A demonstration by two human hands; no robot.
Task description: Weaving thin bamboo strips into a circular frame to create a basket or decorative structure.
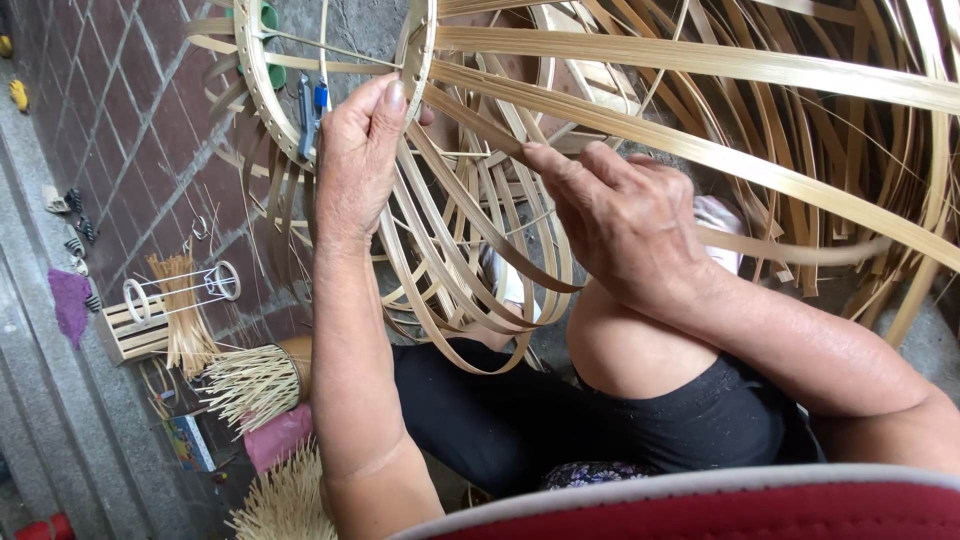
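A round frame of bent bamboo strips [470, 250] rests over my knees. My left hand [358, 150] grips its small bamboo ring [416, 45] at the top, thumb up against the ring. My right hand [620, 220] pinches a long flat bamboo strip [700, 150] near where it meets the frame, fingers closed around it. More strips fan out from the ring toward the right. A second, larger bamboo ring [255, 70] with thin rods stands behind my left hand.
A heap of loose bamboo strips [850, 120] fills the upper right. On the tiled floor at left lie a small wooden crate [135, 330], bundles of thin bamboo sticks [250, 385], a blue-handled tool [310, 110] and a pink cloth [275, 437].
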